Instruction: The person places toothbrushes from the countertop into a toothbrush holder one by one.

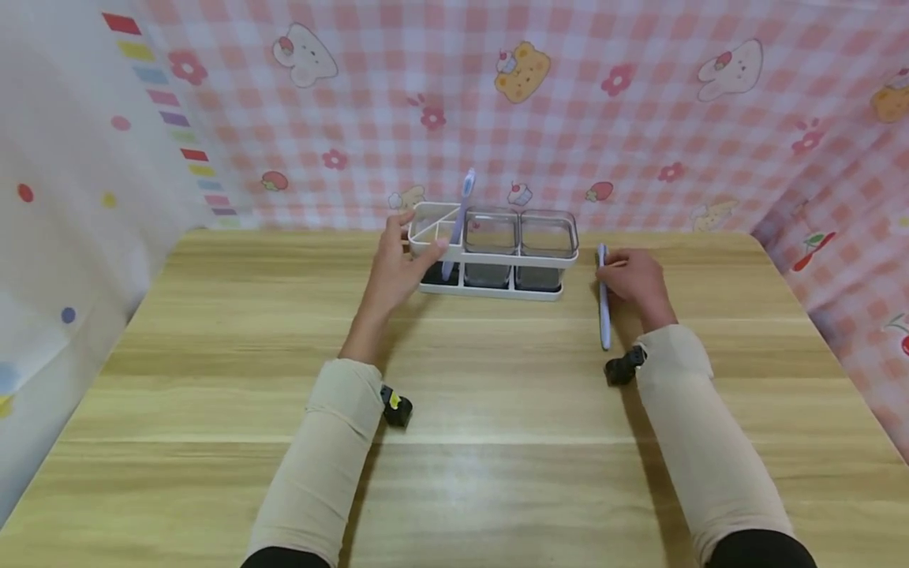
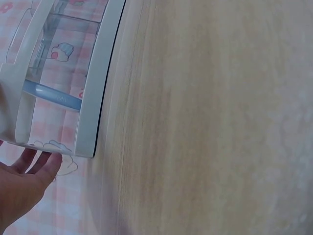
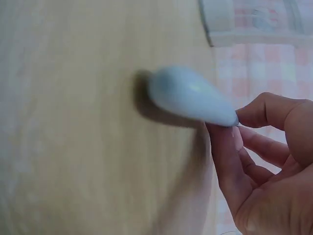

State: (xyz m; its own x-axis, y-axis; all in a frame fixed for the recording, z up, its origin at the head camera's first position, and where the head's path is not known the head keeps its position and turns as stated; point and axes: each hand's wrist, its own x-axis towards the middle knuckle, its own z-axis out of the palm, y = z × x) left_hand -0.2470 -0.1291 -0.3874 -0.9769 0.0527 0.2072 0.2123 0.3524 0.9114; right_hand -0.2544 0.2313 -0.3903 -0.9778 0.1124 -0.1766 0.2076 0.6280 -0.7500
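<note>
A white three-bay rack (image 1: 490, 290) (image 2: 98, 83) stands at the back of the wooden table (image 1: 483, 410). A light-blue toothbrush (image 1: 463, 209) (image 2: 54, 95) stands upright in its left bay. My left hand (image 1: 412, 243) (image 2: 29, 171) is beside the rack's left end, its fingers straight and holding nothing. To the right of the rack lies a second pale-blue toothbrush (image 1: 604, 312) (image 3: 188, 98). My right hand (image 1: 612, 272) (image 3: 230, 125) pinches that brush near its far end, thumb against fingertips.
Two clear cups (image 1: 547, 237) fill the rack's middle and right bays. A pink checked cloth (image 1: 639, 118) hangs close behind the rack and along the right side. A white curtain (image 1: 71, 197) borders the left. Bare wood stretches in front of both arms.
</note>
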